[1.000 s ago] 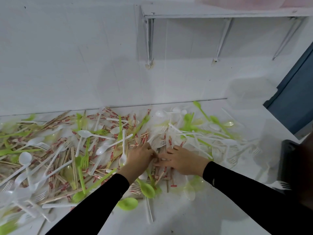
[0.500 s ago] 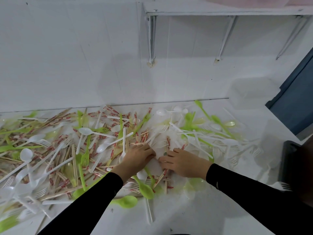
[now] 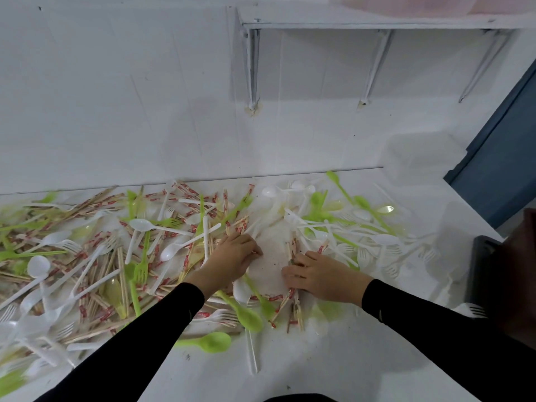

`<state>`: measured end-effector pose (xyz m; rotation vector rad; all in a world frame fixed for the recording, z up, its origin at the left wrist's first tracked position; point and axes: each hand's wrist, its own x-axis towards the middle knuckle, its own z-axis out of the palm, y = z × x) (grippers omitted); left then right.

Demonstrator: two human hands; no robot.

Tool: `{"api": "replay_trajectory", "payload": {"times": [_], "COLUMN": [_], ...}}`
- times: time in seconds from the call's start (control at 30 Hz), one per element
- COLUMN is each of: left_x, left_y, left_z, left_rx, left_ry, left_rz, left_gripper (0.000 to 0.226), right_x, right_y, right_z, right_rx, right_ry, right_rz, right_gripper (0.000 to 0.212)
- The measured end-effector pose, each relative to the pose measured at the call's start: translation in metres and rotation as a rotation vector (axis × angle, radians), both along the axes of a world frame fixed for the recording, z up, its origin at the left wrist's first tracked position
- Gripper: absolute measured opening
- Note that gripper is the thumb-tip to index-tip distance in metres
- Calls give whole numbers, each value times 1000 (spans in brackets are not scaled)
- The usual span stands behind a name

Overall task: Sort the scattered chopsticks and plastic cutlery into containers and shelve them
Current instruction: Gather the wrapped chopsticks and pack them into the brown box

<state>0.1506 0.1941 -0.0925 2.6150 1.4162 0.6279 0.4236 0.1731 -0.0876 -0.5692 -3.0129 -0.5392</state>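
- White table: carries the whole scatter; bare patch lies between the hands.
- Wall shelf: high beyond both hands; pink container on top, contents not visible.
- Clear tub: beyond the right hand, against the wall; contents cannot be told.
- Dark bin: right of the right hand; inside hidden.
- Plastic cutlery: white and green spoons and forks, heaped left of the left hand and beyond the right.
- Wrapped chopsticks: mixed through the heap; some under the right fingers.
- Right hand: fingers curled over wrapped chopsticks.
- Left hand: fingers bent onto the heap; grip cannot be told.
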Motion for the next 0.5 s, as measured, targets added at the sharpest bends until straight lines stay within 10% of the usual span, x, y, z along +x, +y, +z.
{"api": "replay_trajectory", "payload": {"times": [0.5], "left_x": [16], "left_y": [-20], "left_z": [98], "left_rx": [-457], "left_ry": [-1141], "left_rz": [157], "left_gripper": [8], "right_x": [-3], "right_y": [3], "right_z": [3], "right_rx": [-39], "right_ry": [172], "right_rz": [-10], "right_gripper": [19]}}
